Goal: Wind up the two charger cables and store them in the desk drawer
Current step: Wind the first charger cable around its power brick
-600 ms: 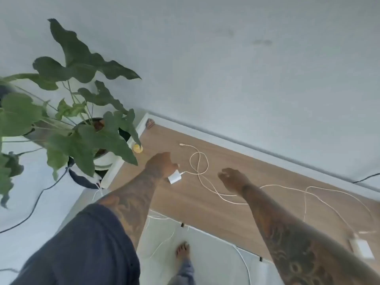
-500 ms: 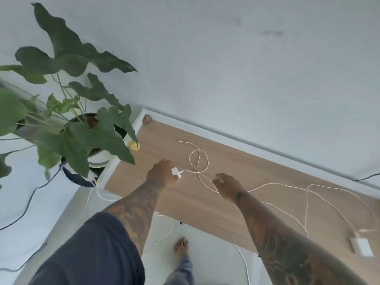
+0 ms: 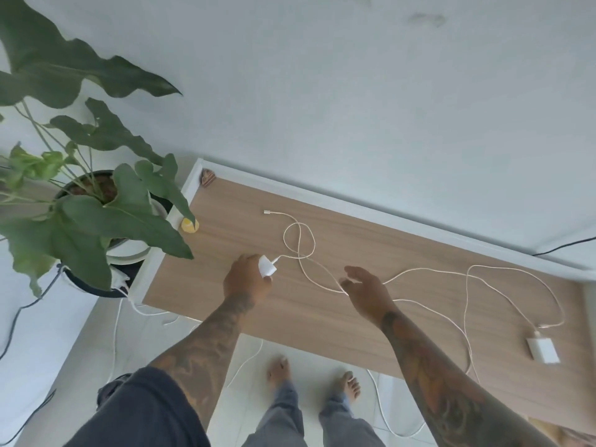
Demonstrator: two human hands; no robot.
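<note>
No readable text anywhere. The white charger brick (image 3: 267,266) in my left hand (image 3: 246,280) is blank on the face I can see, and the second brick (image 3: 543,350) on the bench (image 3: 354,317) shows no logo or rating print either. Tattoos on my forearms are patterns only, no letters or numbers legible.

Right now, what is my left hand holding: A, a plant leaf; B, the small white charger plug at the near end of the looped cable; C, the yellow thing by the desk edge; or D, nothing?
B: the left hand grips the small white charger plug, with its cable running off into a loop on the desk; the right hand hovers open nearby.
</note>
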